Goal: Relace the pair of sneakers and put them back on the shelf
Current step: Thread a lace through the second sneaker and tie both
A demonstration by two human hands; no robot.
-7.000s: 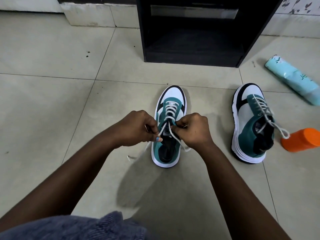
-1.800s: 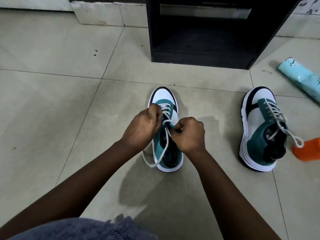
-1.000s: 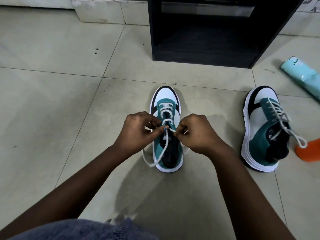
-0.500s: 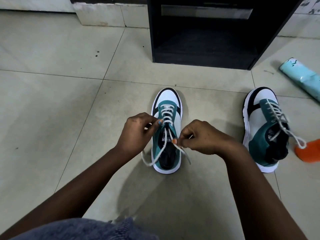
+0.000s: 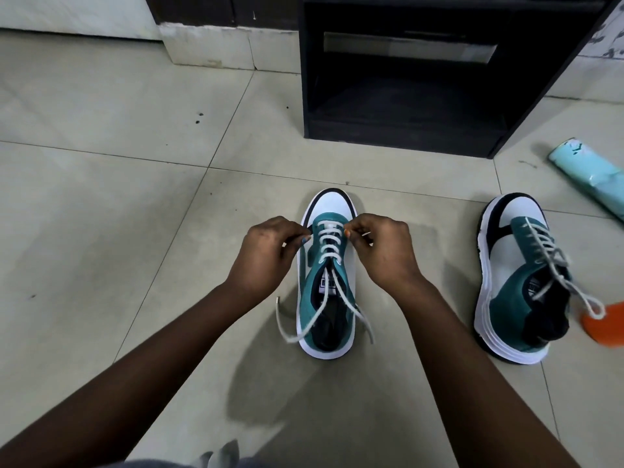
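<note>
The sneaker (image 5: 327,282) I'm lacing stands on the floor tiles (image 5: 101,231) before the black shelf (image 5: 405,96), its lace (image 5: 329,241) crossed through most eyelets, 2 loose ends trailing by the heel. My left hand (image 5: 266,258) and right hand (image 5: 381,248) pinch the lowest rows, fingers curled. I'd tighten evenly toe-upward (the other sneaker (image 5: 520,282) waits to the right).

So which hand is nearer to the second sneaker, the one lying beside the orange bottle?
The right hand. It is at the laces of the middle sneaker, on the side facing the second sneaker. The left hand is on the far side.
</note>
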